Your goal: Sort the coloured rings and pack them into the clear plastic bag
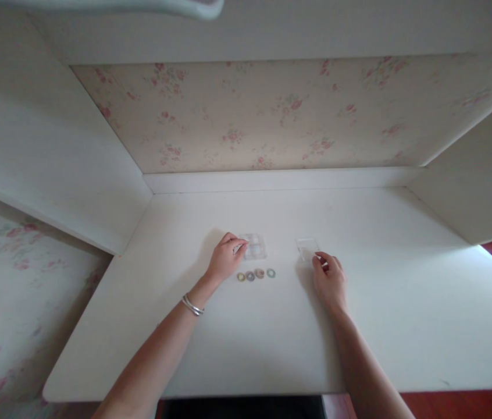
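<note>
My left hand [227,255], a silver bangle [192,305] on its wrist, is at the left side of a clear plastic box [258,248] with small compartments. Its thumb and index finger are pinched together over the box; whatever is between them is too small to make out. My right hand [330,277] has its fingers closed at the near right corner of a clear plastic lid [307,249], which is apart from the box. Between my hands, nearer to me, several small rings lie in a row: a yellowish ring [241,277], a grey-blue ring [250,276], a brownish ring [259,273] and a green ring [271,273].
The white desk [385,326] has raised side panels and a low back ledge [281,180] against flowered wallpaper [255,116]. A pale curved edge [193,7] hangs at the top left. Dark red floor [464,404] shows past the front edge.
</note>
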Available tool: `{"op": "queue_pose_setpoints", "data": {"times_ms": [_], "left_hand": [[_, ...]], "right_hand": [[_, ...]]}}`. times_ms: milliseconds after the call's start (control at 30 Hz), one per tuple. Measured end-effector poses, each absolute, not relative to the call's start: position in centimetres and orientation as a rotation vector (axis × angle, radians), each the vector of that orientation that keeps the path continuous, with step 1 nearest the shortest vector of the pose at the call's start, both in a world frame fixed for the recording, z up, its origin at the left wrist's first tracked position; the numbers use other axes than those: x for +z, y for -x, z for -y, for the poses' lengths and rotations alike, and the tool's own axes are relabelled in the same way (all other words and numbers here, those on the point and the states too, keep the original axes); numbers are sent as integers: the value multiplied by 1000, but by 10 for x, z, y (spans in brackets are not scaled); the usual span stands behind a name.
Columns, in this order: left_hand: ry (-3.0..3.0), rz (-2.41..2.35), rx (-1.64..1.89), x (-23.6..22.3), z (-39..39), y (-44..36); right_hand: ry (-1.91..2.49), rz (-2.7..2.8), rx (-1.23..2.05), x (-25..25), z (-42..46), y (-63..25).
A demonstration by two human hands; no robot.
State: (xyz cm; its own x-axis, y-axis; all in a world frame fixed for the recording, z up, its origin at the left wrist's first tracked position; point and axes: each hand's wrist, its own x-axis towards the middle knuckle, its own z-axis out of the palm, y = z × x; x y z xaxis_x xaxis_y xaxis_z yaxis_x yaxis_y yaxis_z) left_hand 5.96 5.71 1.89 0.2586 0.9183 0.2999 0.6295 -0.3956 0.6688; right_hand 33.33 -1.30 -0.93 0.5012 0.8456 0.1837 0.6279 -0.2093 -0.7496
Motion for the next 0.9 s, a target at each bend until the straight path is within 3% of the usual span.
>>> {"op": "queue_pose_setpoints", "data": {"times_ms": [200, 433, 667, 900], "left_hand": [[-2117, -1423, 868, 13, -71, -63], [-1878, -1436, 990, 14, -36, -30], [-1767, -1476, 984, 4, -2, -8], [-1820, -1423, 943, 8, 0, -11]], "right_hand": [[1911, 1228, 328, -11, 13, -334], [1893, 1239, 349, -4, 19, -323], [1653, 1855, 676, 21, 55, -243], [1680, 2213, 524, 29, 54, -200]]}}
